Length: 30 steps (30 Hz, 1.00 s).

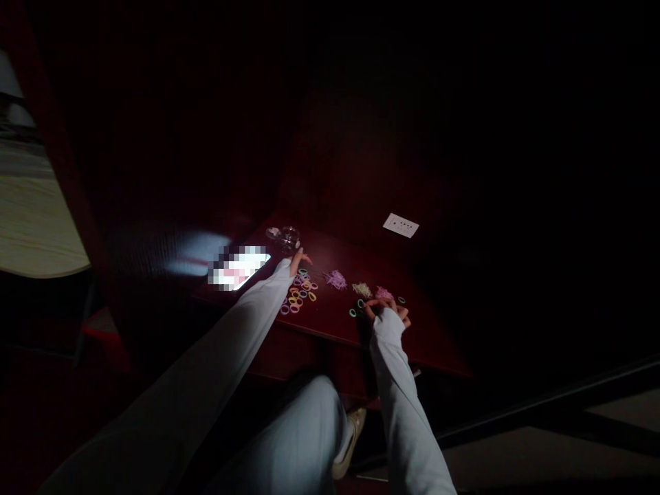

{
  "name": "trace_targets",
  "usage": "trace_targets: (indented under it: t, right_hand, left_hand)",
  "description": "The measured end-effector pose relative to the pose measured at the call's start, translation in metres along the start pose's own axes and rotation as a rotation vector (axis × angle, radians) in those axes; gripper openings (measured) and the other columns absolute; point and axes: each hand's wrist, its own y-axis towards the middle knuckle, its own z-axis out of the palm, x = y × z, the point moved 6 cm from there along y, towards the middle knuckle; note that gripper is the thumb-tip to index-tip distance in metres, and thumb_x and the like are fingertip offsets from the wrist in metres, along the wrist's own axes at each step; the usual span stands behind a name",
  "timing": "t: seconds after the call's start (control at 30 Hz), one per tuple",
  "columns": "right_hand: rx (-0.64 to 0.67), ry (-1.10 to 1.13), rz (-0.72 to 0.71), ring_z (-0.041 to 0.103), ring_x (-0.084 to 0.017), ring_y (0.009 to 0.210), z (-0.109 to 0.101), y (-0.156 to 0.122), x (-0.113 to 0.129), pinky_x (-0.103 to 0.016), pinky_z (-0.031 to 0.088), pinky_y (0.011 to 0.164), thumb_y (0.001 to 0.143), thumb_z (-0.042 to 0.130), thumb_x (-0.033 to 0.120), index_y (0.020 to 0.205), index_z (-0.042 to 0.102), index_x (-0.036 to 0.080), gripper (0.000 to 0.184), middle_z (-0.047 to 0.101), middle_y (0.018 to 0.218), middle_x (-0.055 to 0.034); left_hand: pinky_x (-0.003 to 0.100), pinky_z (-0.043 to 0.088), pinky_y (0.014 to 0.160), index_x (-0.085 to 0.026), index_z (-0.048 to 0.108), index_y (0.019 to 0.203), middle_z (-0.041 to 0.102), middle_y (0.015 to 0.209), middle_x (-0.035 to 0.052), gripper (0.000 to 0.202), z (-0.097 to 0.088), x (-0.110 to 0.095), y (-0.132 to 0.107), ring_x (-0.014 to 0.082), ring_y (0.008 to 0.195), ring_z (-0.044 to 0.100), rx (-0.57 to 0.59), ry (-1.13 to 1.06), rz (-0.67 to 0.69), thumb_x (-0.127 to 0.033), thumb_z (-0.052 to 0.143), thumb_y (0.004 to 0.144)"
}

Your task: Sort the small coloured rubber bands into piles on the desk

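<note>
On a dark red table (438, 344) lie several small coloured hair ties (300, 294) in a loose pile. Further right are little heaps of tiny bands: purple (336, 279), pale yellow (361, 289) and pink (383, 293). My left hand (298, 262) reaches over the top of the coloured pile, fingers stretched toward the table; whether it holds anything is too dark to tell. My right hand (388, 311) rests by the pink heap and some green ties (355, 311), fingers curled down onto the table. Both arms wear pale long sleeves.
A lit phone screen (238, 268) lies at the table's left end. A small clear glass container (289, 238) stands behind my left hand. A white wall socket plate (401, 225) sits at the back right. My knee and shoe (350, 440) show below the table edge. Surroundings are very dark.
</note>
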Motion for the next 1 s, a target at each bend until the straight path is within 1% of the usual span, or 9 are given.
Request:
trace_targets:
  t: [0.07, 0.13, 0.27, 0.37, 0.5, 0.6, 0.77, 0.9, 1.0]
  right_hand:
    - [0.036, -0.04, 0.015, 0.045, -0.035, 0.122, -0.004, -0.001, -0.016, -0.044, 0.029, 0.097, 0.097, 0.055, 0.048, 0.092, 0.083, 0.029, 0.034, 0.069, 0.125, -0.0085]
    - [0.069, -0.059, -0.01, 0.046, -0.036, 0.122, -0.004, -0.003, -0.023, -0.046, 0.03, 0.097, 0.095, 0.056, 0.046, 0.094, 0.083, 0.029, 0.032, 0.07, 0.124, -0.009]
    - [0.042, -0.034, -0.058, 0.047, -0.036, 0.12, -0.001, -0.006, -0.016, -0.047, 0.029, 0.097, 0.096, 0.056, 0.047, 0.098, 0.082, 0.029, 0.032, 0.07, 0.123, -0.0098]
    - [0.01, 0.013, -0.107, 0.046, -0.035, 0.119, 0.001, -0.006, 0.006, -0.046, 0.028, 0.097, 0.097, 0.056, 0.049, 0.1, 0.081, 0.029, 0.032, 0.07, 0.124, -0.0092]
    - [0.055, 0.023, -0.238, 0.045, -0.031, 0.12, 0.011, -0.004, 0.053, -0.041, 0.027, 0.097, 0.097, 0.06, 0.048, 0.106, 0.079, 0.031, 0.028, 0.068, 0.128, -0.0064]
    - [0.124, 0.016, -0.296, 0.047, -0.029, 0.12, 0.024, 0.003, 0.088, -0.039, 0.028, 0.097, 0.1, 0.058, 0.047, 0.107, 0.079, 0.032, 0.027, 0.07, 0.124, -0.0055]
    - [0.215, 0.017, -0.316, 0.047, -0.03, 0.127, 0.046, 0.024, 0.136, -0.04, 0.029, 0.1, 0.099, 0.06, 0.043, 0.11, 0.079, 0.032, 0.025, 0.07, 0.128, -0.0051]
    - [0.273, -0.081, -0.314, 0.044, -0.034, 0.137, 0.063, 0.037, 0.16, -0.044, 0.031, 0.105, 0.094, 0.065, 0.043, 0.11, 0.08, 0.033, 0.025, 0.066, 0.14, -0.0074]
    - [0.277, -0.125, -0.277, 0.044, -0.034, 0.141, 0.073, 0.041, 0.166, -0.046, 0.031, 0.109, 0.093, 0.065, 0.038, 0.108, 0.081, 0.031, 0.023, 0.066, 0.141, -0.0076]
  left_hand:
    - [0.034, 0.05, 0.106, -0.023, 0.077, 0.077, 0.081, 0.101, 0.0065, 0.066, -0.001, 0.004, -0.001, 0.0247, 0.109, 0.07, 0.016, 0.005, -0.042, -0.067, 0.031, 0.095]
    - [0.032, 0.053, 0.1, -0.024, 0.079, 0.079, 0.081, 0.096, 0.0051, 0.064, 0.0, 0.008, 0.0, 0.0247, 0.105, 0.071, 0.048, -0.006, -0.074, -0.07, 0.037, 0.094]
    - [0.031, 0.056, 0.091, -0.023, 0.079, 0.08, 0.081, 0.096, 0.0076, 0.07, 0.005, 0.014, 0.0, 0.025, 0.099, 0.073, 0.114, -0.066, -0.127, -0.079, 0.038, 0.09]
    - [0.035, 0.056, 0.092, -0.021, 0.077, 0.084, 0.081, 0.103, 0.0108, 0.077, 0.012, 0.016, -0.001, 0.0262, 0.097, 0.075, 0.181, -0.139, -0.156, -0.086, 0.037, 0.086]
    - [0.037, 0.055, 0.093, -0.019, 0.075, 0.086, 0.08, 0.108, 0.0134, 0.076, 0.015, 0.013, -0.003, 0.027, 0.097, 0.076, 0.213, -0.188, -0.147, -0.087, 0.041, 0.083]
    - [0.039, 0.055, 0.096, -0.019, 0.073, 0.081, 0.08, 0.112, 0.014, 0.071, 0.014, 0.005, -0.002, 0.0268, 0.102, 0.075, 0.184, -0.15, -0.148, -0.08, 0.037, 0.089]
    - [0.045, 0.05, 0.108, -0.019, 0.067, 0.07, 0.078, 0.118, 0.0167, 0.063, 0.008, -0.012, 0.002, 0.0292, 0.114, 0.071, 0.067, -0.111, -0.173, -0.061, 0.029, 0.097]
    - [0.046, 0.051, 0.109, -0.02, 0.066, 0.067, 0.079, 0.111, 0.0163, 0.058, 0.006, -0.018, 0.001, 0.0303, 0.115, 0.069, 0.071, -0.111, -0.153, -0.055, 0.031, 0.098]
    - [0.045, 0.052, 0.108, -0.02, 0.067, 0.07, 0.078, 0.104, 0.0171, 0.06, 0.005, -0.019, -0.003, 0.0298, 0.112, 0.069, 0.066, -0.084, -0.12, -0.059, 0.03, 0.097]
